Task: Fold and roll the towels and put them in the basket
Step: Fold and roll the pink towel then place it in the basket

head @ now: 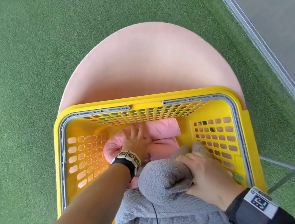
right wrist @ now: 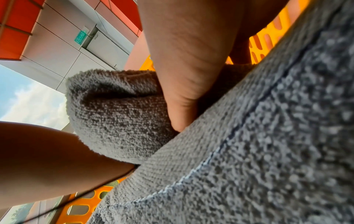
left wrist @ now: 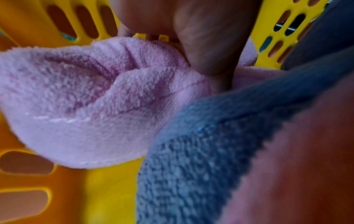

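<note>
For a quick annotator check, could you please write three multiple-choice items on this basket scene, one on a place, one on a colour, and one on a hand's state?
1. Where does the left hand rest?
A. on the pink towels
B. on the green turf
C. on the basket rim

2. What colour is the basket?
A. blue
B. yellow
C. white

3. What is the right hand doing?
A. hanging idle
B. pointing at the table
C. gripping the rolled grey towel

Key: 1 A, its fingers lie spread on pink cloth inside the basket; 2 B, walls and rim are yellow; 3 C, the right wrist view shows its thumb pressed into the grey roll.
</note>
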The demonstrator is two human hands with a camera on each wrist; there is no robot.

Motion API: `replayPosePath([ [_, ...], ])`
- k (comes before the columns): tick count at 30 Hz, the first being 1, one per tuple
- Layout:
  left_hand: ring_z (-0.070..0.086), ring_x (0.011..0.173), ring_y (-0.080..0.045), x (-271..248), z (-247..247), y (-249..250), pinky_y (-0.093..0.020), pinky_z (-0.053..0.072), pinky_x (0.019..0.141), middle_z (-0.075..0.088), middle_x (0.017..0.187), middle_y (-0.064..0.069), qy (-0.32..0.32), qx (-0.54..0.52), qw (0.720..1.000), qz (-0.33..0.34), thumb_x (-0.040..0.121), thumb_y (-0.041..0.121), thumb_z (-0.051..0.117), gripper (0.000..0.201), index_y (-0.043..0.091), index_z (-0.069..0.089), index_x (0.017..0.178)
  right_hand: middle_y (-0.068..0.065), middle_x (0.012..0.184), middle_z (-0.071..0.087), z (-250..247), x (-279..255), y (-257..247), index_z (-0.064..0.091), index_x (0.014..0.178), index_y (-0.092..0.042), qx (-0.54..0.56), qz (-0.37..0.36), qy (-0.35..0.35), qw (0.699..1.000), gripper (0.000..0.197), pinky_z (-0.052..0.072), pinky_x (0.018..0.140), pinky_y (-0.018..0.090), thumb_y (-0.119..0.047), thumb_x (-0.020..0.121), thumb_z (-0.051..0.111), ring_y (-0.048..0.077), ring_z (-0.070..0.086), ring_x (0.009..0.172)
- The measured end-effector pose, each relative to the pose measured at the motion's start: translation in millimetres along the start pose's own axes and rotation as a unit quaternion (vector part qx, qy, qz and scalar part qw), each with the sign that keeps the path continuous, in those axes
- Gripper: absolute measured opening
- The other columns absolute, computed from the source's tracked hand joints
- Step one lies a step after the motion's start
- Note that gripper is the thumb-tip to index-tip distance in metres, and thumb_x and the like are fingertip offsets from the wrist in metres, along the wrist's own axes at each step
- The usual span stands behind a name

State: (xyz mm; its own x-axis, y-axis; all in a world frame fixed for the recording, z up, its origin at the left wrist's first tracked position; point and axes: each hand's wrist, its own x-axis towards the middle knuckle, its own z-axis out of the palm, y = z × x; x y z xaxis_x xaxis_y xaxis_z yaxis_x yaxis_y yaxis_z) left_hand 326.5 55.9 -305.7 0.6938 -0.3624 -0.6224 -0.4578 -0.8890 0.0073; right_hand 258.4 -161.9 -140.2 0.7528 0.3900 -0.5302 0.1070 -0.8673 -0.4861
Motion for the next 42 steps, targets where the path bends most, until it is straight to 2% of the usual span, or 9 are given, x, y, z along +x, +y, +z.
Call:
replayPosePath([
  [8,0.046,0.109,-0.036,6,-2,-21,-0.051,0.045,0.081,0.051,0.126,0.001,0.065,-0.100,0.990,-0.078,0.077,0.037,0.063,0.018,0.029,0.067,0.092,-0.015,0.100,0.062,2,-14,6,0.055,0.114,-0.038,0.021,0.020,0.002,1.000,0.053,0.053,0.073,0.032,-0.064,0.069,0.061,0.011,0.056,0.098],
  [14,0.039,0.127,-0.029,-4,-23,-24,-0.049,0.045,0.098,0.044,0.140,0.000,0.032,-0.160,0.986,-0.028,0.085,0.043,0.064,0.029,0.033,0.064,0.112,-0.015,0.104,0.064,6,-3,7,0.052,0.118,-0.040,-0.010,0.027,0.009,1.000,0.057,0.050,0.079,0.029,-0.061,0.068,0.071,0.012,0.056,0.099],
  [18,0.055,0.118,-0.019,-51,-48,-43,-0.036,0.045,0.099,0.059,0.130,0.004,-0.008,-0.223,0.974,-0.026,0.094,0.034,0.053,0.028,0.032,0.062,0.121,-0.009,0.117,0.066,-6,18,3,0.057,0.127,-0.033,-0.017,0.048,0.006,0.999,0.068,0.050,0.092,0.038,-0.056,0.066,0.075,0.018,0.058,0.107],
  [22,0.062,0.104,-0.020,-115,-66,-43,-0.029,0.043,0.077,0.067,0.116,0.002,-0.117,-0.248,0.961,-0.026,0.096,0.057,0.046,0.037,0.036,0.066,0.120,-0.003,0.110,0.068,-31,54,-6,0.057,0.125,-0.031,-0.025,0.064,-0.001,0.998,0.066,0.049,0.069,0.033,-0.044,0.064,0.082,0.025,0.064,0.102],
  [26,0.060,0.107,-0.018,-159,-62,-31,-0.031,0.045,0.090,0.066,0.119,0.004,-0.170,-0.384,0.907,-0.012,0.084,0.080,0.035,0.063,0.039,0.062,0.124,0.006,0.116,0.068,-63,97,-51,0.049,0.133,-0.027,-0.142,0.015,-0.034,0.989,0.073,0.055,0.077,0.039,-0.041,0.067,0.076,0.032,0.066,0.106],
  [32,0.057,0.116,-0.023,-172,-37,-22,-0.039,0.045,0.094,0.061,0.131,0.003,-0.165,-0.384,0.908,-0.001,0.077,0.084,0.046,0.074,0.045,0.042,0.139,0.001,0.102,0.069,-24,170,-126,0.067,0.105,-0.021,-0.338,-0.017,-0.179,0.924,0.028,0.048,0.068,0.034,-0.038,0.083,0.072,0.026,0.066,0.094],
  [35,0.057,0.112,-0.026,-171,-40,-21,-0.036,0.044,0.086,0.062,0.128,-0.002,-0.154,-0.366,0.918,0.008,0.084,0.074,0.052,0.066,0.038,0.045,0.138,0.007,0.127,0.065,18,192,-123,0.065,0.127,-0.015,-0.330,-0.019,-0.166,0.929,0.035,0.051,0.084,0.041,-0.020,0.092,0.060,0.031,0.060,0.117],
  [38,0.057,0.111,-0.025,-172,-38,-23,-0.036,0.046,0.085,0.061,0.128,-0.002,-0.159,-0.361,0.919,0.011,0.083,0.073,0.055,0.069,0.037,0.045,0.140,0.012,0.154,0.040,34,189,-100,0.038,0.150,-0.017,-0.296,-0.041,-0.109,0.948,0.060,0.035,0.111,0.056,-0.012,0.093,0.055,0.037,0.038,0.139],
  [42,0.057,0.114,-0.022,-176,-36,-25,-0.035,0.046,0.087,0.059,0.131,0.003,-0.151,-0.368,0.918,0.010,0.075,0.071,0.064,0.076,0.040,0.041,0.141,0.010,0.147,0.047,15,168,-75,0.036,0.151,-0.018,-0.201,-0.036,-0.079,0.976,0.071,0.043,0.107,0.045,-0.027,0.088,0.066,0.032,0.046,0.132],
])
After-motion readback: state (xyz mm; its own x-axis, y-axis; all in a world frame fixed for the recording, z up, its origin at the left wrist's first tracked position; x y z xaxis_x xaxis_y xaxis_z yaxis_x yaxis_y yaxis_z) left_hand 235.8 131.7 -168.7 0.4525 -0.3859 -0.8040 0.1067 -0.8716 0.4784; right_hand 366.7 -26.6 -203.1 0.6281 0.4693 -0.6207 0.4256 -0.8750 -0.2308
